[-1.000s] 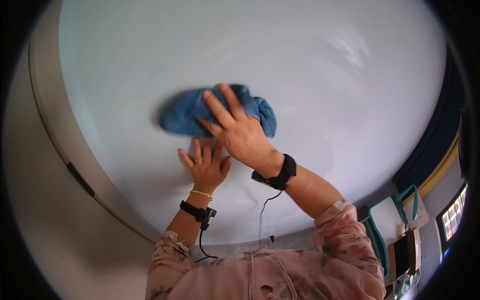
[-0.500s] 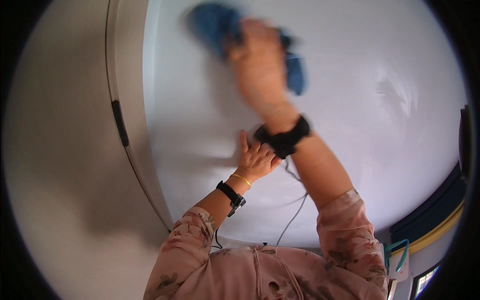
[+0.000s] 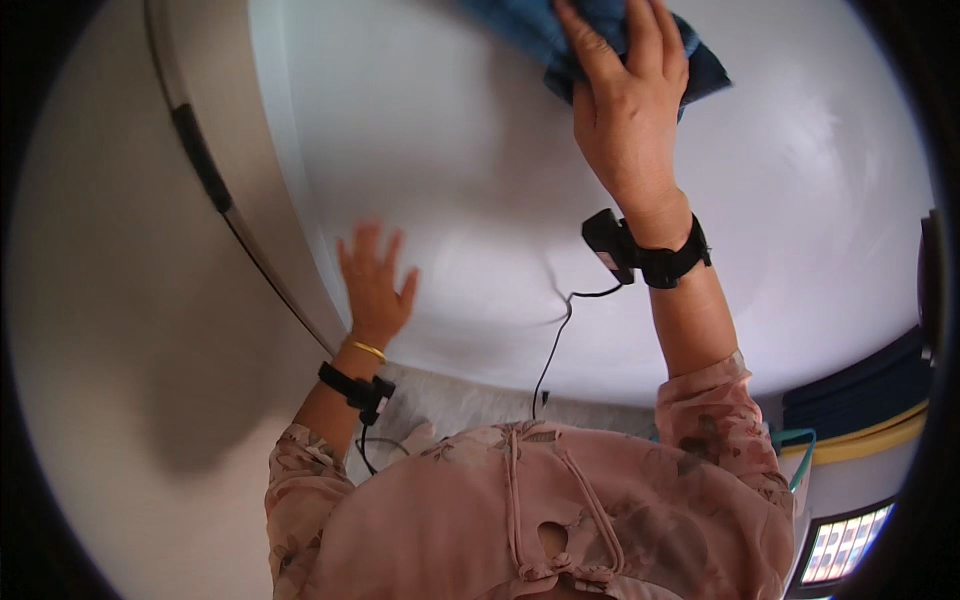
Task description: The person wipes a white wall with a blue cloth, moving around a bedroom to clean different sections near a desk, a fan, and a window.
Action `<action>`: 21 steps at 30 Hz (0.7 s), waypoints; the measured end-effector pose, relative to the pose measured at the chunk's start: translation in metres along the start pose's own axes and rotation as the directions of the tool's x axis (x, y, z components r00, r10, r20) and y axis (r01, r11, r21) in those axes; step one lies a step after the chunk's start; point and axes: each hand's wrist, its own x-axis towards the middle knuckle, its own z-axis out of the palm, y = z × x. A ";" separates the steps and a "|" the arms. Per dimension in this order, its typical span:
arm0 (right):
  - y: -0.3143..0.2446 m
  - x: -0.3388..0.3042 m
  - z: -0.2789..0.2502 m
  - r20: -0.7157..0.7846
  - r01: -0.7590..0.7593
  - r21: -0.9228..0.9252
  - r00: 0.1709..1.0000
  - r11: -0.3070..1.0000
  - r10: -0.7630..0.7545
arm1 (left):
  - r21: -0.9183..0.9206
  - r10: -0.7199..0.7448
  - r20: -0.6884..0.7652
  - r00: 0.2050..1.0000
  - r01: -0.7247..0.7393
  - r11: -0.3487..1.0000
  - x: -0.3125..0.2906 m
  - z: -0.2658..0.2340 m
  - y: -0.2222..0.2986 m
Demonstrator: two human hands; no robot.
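Note:
Near the top of the view my right hand presses a blue cloth against a glossy white wall. The fingers lie over the bunched fabric, and part of the cloth runs out past the upper edge. Lower and to the left, my left hand has its fingers spread, slightly blurred, with nothing in it. It is close to the white surface; whether it touches cannot be told. A black strapped device sits on each wrist, and a thin gold bangle circles the left one.
A beige panel with a dark recessed handle stands to the left. A black cable hangs from the right wrist device. At lower right are a dark blue and yellow curtain and a barred window. Grey floor shows below.
My right hand has moved right and slightly upward with the cloth. My left hand has shifted left and down a little, away from beneath the right wrist. More floor now shows.

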 end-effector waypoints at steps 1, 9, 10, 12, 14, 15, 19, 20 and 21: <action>-0.010 -0.007 -0.004 0.079 -0.096 -0.037 0.992 0.995 0.099 | -0.043 -0.056 -0.082 0.995 0.053 0.998 0.006 -0.004 -0.008; -0.193 -0.177 0.042 0.636 -0.278 0.522 0.757 0.807 -0.150 | -0.118 -0.110 -0.220 0.969 0.085 0.989 0.024 -0.085 0.009; -0.206 -0.210 0.050 0.610 -0.190 0.506 0.768 0.841 -0.194 | -0.157 -0.110 -0.244 0.963 0.073 0.985 0.029 -0.083 0.014; -0.227 -0.271 0.056 0.560 0.069 0.496 0.736 0.865 -0.380 | -0.145 -0.066 -0.207 0.976 0.036 0.989 0.029 -0.090 0.015; -0.234 -0.357 0.071 0.550 0.359 0.414 0.634 0.836 -0.544 | -0.159 -0.017 -0.179 0.984 -0.012 0.987 0.034 -0.088 0.026; -0.242 -0.362 0.058 0.625 0.484 0.497 0.377 0.720 -0.684 | -0.134 -0.015 -0.161 0.987 -0.007 0.991 0.022 -0.090 0.016; -0.231 -0.456 0.034 0.747 0.154 0.427 0.494 0.891 -0.444 | -0.165 0.211 -0.188 0.959 -0.243 0.956 0.040 -0.073 0.037; -0.236 -0.458 0.024 0.774 0.115 0.393 0.494 0.913 -0.395 | -0.140 0.257 -0.167 0.952 -0.280 0.950 0.037 -0.076 0.037; -0.229 -0.454 0.011 0.793 0.046 0.395 0.486 0.917 -0.366 | -0.175 0.276 -0.161 0.948 -0.303 0.937 0.038 -0.075 0.039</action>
